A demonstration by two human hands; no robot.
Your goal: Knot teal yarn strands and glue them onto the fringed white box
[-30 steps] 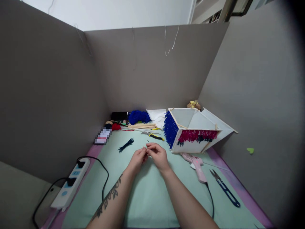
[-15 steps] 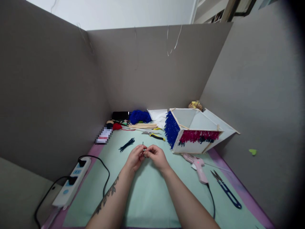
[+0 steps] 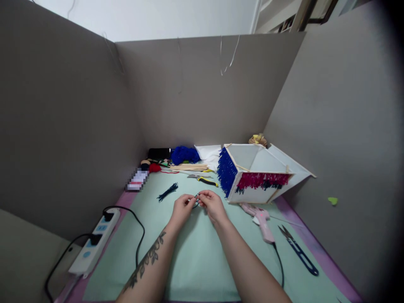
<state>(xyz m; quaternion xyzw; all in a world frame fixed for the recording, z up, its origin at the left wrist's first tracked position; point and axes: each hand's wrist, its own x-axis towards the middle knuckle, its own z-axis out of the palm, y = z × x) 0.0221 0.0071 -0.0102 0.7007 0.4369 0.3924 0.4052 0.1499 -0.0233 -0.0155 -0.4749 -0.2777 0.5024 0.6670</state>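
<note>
Near the middle of the green mat, my left hand and my right hand pinch a short dark strand of yarn, which curves between the fingertips. Left of them lies a bundle of dark yarn pieces. To the right rests a white frame structure on its side, with blue and magenta yarn fringe on its faces and some dark strands below the magenta. A pink glue gun lies in front of it.
Dark-handled snips lie at the right. Yellow-black pliers, wooden sticks and blue yarn are at the back. A power strip with black cables sits at the left edge. Grey panels enclose three sides.
Both hands have shifted slightly right, and the left forearm has turned, showing more of its tattoo. The strand now shows as a curve between the fingers.
</note>
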